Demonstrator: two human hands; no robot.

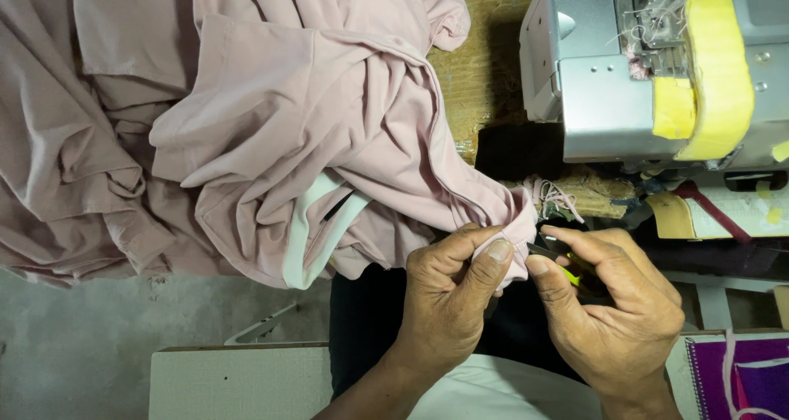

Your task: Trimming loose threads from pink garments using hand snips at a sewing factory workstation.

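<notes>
Pink garment (329, 124) corner pinched in left hand (448, 293), just below the sewing machine (649, 66).
Right hand (612, 305) closes around small green-handled snips (571, 268) at that corner, positioned for thread trimming.

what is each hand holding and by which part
Left hand pinches the pink fabric garment at its corner edge; right hand grips small black-and-yellow snips by the handle.

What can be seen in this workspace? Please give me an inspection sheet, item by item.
Surface: worn wooden table, mostly covered.
Job's things: pink garment, its corner pinched by left hand; right hand holds small snips with yellow-green grip at that corner.
Clutter: loose pink threads; purple notebook.
Grippers: both hands closed.
Cables: nothing seen.
Surroundings: grey sewing machine with yellow padding; concrete floor.
</notes>
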